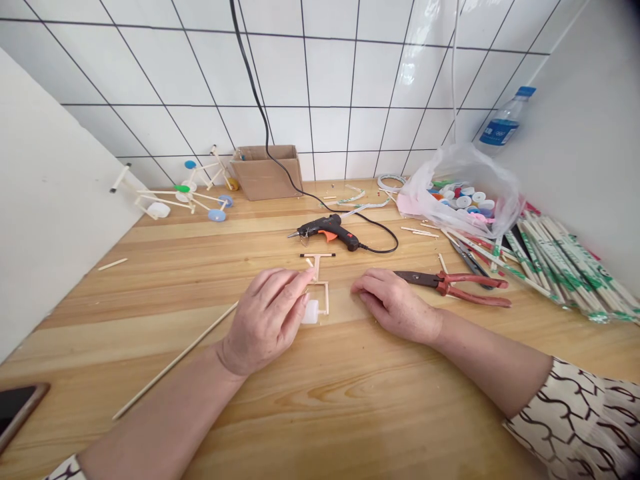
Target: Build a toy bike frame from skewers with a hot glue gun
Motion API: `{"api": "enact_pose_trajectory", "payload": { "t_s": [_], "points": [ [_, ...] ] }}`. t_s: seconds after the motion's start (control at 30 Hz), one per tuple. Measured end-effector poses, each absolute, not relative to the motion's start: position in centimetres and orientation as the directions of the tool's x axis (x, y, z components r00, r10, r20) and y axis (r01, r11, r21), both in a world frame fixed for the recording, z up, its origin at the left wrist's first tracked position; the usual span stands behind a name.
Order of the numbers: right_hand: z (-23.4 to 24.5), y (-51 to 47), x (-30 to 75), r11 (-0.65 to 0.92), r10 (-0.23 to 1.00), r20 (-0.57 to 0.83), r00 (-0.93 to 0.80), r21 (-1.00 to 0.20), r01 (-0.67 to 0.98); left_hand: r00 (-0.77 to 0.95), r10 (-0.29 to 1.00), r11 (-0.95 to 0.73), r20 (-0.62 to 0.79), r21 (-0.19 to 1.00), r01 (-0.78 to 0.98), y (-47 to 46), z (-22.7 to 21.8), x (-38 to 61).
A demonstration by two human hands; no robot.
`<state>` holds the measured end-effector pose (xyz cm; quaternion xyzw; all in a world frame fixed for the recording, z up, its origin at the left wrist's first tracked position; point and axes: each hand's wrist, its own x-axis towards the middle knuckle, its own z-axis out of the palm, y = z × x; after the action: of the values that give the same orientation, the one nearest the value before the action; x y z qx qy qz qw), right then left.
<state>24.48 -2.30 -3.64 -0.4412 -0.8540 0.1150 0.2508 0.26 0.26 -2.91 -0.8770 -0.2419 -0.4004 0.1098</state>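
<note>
A small frame of wooden sticks (327,298) lies on the table in front of me, with a black-tipped crosspiece (317,255) at its far end. A white bottle cap (311,312) is attached at its near end. My left hand (273,313) covers the frame's left side; its fingers are closed together at the sticks, and its fingertips partly hide the joints. To the right of the frame, my right hand (393,303) rests on the wood with its fingers curled and nothing visible in them. Beside its knuckles lie red-handled pliers (445,285).
Beyond the frame lies a black glue gun (327,230) with its cord. A cardboard box (267,175) and wheeled stick models (185,193) stand back left. At right are a bag of caps (463,193), packaged sticks (570,267) and a bottle (505,123). A long stick (175,360) and a phone (20,407) lie left.
</note>
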Motion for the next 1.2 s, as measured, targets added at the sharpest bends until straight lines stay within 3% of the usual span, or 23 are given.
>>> {"api": "enact_pose_trajectory", "payload": {
  "t_s": [1.2],
  "points": [
    [-3.67, -2.23, 24.48, 0.584, 0.811, 0.331, -0.483, -0.417, 0.696, 0.561, 0.331, -0.862, 0.759, 0.001, 0.508, 0.26, -2.86, 0.25]
  ]
}}
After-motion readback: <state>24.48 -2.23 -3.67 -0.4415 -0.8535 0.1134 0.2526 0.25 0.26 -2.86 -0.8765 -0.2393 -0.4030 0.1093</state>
